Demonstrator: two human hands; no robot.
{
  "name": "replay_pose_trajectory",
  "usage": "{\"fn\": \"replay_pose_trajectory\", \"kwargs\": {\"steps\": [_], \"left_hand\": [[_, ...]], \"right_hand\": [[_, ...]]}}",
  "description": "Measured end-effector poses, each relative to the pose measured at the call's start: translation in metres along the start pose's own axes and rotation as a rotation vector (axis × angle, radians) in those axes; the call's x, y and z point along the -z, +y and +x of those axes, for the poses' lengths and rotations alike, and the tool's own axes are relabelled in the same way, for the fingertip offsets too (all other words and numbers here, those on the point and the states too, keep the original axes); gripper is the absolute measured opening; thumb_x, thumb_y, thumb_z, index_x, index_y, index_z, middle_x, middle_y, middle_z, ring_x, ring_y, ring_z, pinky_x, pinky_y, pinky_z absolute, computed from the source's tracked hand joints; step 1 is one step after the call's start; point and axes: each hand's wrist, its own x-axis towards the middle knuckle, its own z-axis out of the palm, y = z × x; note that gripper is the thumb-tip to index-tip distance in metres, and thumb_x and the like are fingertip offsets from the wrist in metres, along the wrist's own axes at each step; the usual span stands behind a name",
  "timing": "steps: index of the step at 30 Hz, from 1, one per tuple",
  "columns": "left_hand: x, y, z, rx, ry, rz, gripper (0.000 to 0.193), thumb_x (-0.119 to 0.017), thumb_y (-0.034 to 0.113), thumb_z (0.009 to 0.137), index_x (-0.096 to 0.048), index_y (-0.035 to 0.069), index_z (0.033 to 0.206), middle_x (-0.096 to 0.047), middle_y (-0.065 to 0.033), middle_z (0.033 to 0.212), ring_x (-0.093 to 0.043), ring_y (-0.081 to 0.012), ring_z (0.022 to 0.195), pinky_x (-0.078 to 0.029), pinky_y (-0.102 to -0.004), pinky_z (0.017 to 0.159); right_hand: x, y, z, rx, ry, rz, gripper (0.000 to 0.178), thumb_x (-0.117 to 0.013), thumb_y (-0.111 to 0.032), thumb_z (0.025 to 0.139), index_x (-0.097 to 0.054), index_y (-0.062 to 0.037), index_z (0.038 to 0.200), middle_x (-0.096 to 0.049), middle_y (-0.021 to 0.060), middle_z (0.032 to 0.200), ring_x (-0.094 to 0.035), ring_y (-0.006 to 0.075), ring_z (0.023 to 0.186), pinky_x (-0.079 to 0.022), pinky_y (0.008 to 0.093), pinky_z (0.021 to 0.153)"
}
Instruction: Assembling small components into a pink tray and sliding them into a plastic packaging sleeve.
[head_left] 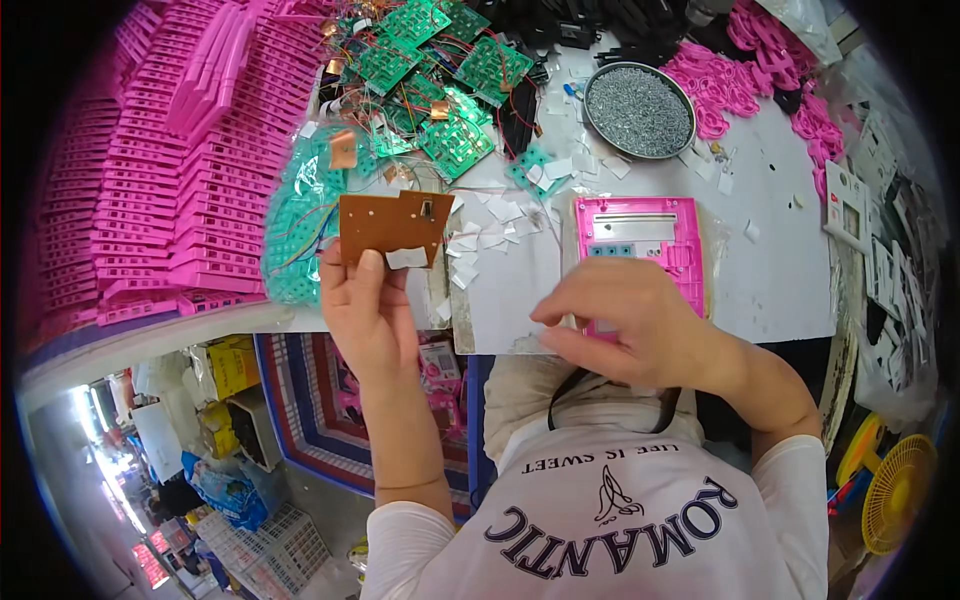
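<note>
Raised over the table's front edge, my left hand (pixel 365 300) grips a brown circuit board (pixel 385 222) between thumb and fingers. A small white paper piece (pixel 406 258) lies on the board's lower edge, and thin wires trail from its left side. My right hand (pixel 630 315) is above the near part of a pink plastic casing (pixel 690 240), covering some of it. Its fingers are bent, with the thumb and index tips slightly apart and nothing visible between them. Inside the casing are a clear window strip (pixel 635 227) and a teal keypad (pixel 612 250).
Pink casings (pixel 150 190) are stacked at the left beside bagged teal keypads (pixel 300 225). Green circuit boards (pixel 455 145) pile up at the back. A round dish of screws (pixel 640 110) stands near pink cords (pixel 715 90). White paper pieces (pixel 490 235) lie scattered mid-table.
</note>
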Motion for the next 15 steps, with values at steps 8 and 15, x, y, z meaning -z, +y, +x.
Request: {"fn": "replay_pose_trajectory", "kwargs": {"steps": [8, 15], "left_hand": [[-0.03, -0.018, -0.035, 0.03, -0.079, 0.02, 0.029, -0.055, 0.003, 0.101, -0.047, 0.0, 0.128, -0.063, -0.0141, 0.123, -0.068, -0.0216, 0.106, -0.063, -0.0371, 0.079], [-0.031, -0.015, -0.036, 0.154, -0.088, 0.199, 0.034, -0.064, -0.006, 0.094, -0.051, -0.002, 0.125, -0.068, -0.0095, 0.102, -0.067, -0.013, 0.086, -0.059, -0.0266, 0.069]], "right_hand": [[-0.026, 0.012, 0.042, -0.442, 0.102, 0.455, 0.022, -0.071, -0.02, 0.096, -0.073, -0.0018, 0.109, -0.06, -0.0051, 0.074, -0.048, 0.0006, 0.062, -0.038, 0.0215, 0.053], [-0.032, 0.015, 0.046, -0.459, 0.154, 0.694, 0.024, -0.065, -0.021, 0.1, -0.072, 0.0018, 0.105, -0.062, -0.0018, 0.073, -0.052, 0.003, 0.062, -0.04, 0.0225, 0.053]]}}
